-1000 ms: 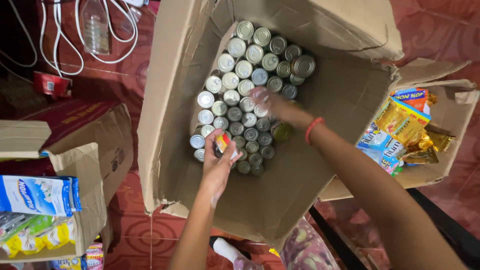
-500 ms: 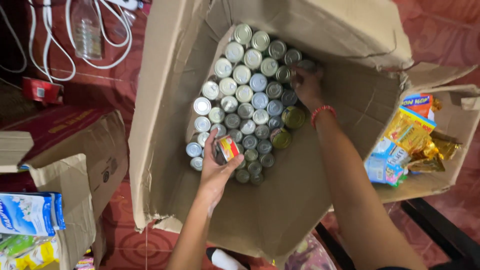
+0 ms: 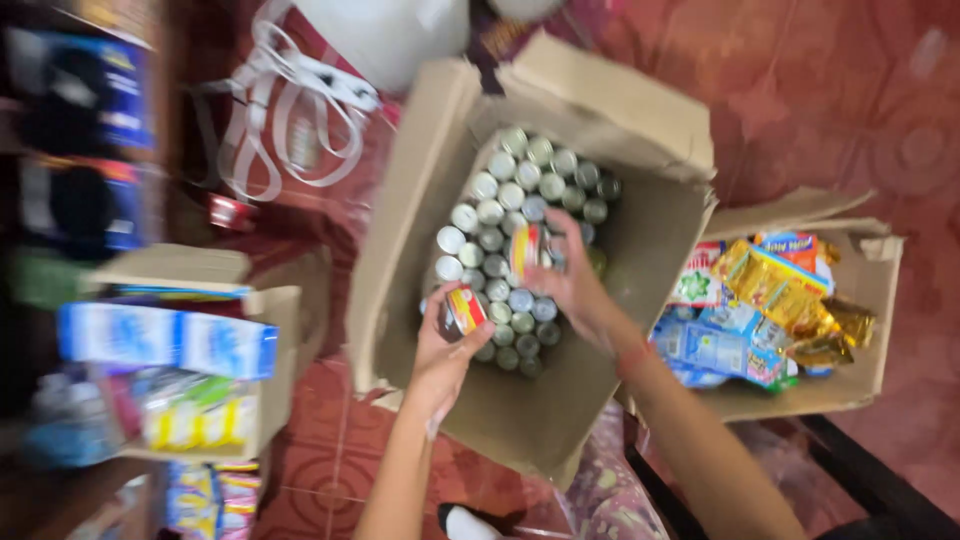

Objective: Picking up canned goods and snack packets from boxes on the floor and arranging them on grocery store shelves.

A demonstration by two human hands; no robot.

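Head view: left hand (image 3: 440,345) reached into big cardboard box (image 3: 520,420), wrist bent, fingers curled shut round red-and-yellow can (image 3: 462,310); can tilted, long axis slanting up-left, lid end past fingertips. Right hand (image 3: 565,285) stretched across from right, fingers closed round second can (image 3: 524,250), held about upright above packed cans (image 3: 520,190). Beyond right wrist, smaller box of snack packets (image 3: 770,300); picture blurred.

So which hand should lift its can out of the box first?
Left, probably. The left hand holds its can near the box edge closest to the person, seemingly clear of the packed cans. The right hand grips its can further in, over the rows.
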